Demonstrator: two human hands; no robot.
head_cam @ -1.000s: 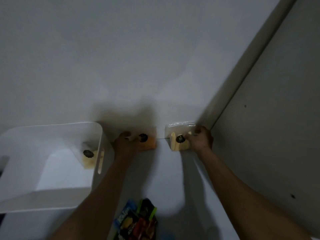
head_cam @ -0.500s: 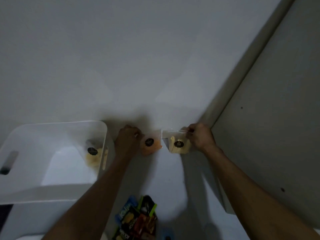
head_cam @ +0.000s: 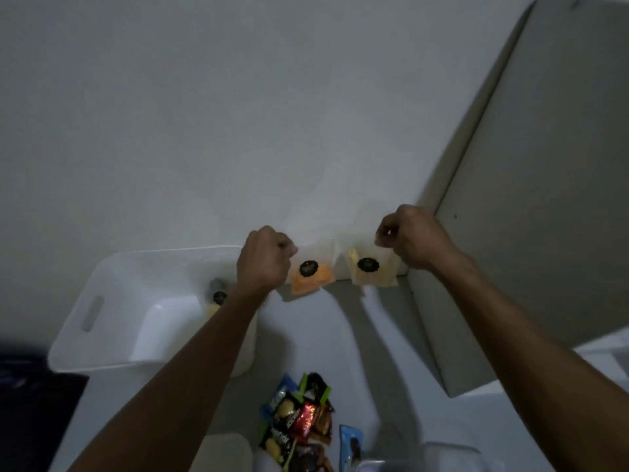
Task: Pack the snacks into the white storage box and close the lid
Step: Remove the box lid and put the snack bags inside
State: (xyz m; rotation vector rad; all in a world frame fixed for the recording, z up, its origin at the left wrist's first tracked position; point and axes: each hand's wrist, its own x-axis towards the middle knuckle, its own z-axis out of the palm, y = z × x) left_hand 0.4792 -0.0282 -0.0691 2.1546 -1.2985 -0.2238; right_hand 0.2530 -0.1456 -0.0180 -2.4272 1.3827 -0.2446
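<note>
My left hand [head_cam: 263, 258] pinches the top of a clear packet with an orange snack [head_cam: 308, 279] and a black label, held up in the air. In my right hand [head_cam: 408, 238] hangs a second clear packet with a pale yellow snack [head_cam: 372, 270], pinched at its top corner. The white storage box [head_cam: 112, 301] stands open to the left of my left hand. Inside it lies another pale yellow packet [head_cam: 218, 299], partly hidden by my left forearm.
A pile of colourful snack wrappers [head_cam: 299, 420] lies on the white surface near me, with a blue wrapped bar [head_cam: 350, 447] beside it. A grey panel [head_cam: 531, 199] rises on the right. A white rounded object [head_cam: 224, 453] sits at the bottom edge.
Both hands have lifted their packets off the surface. The packets now hang from my fingers, higher than before.
</note>
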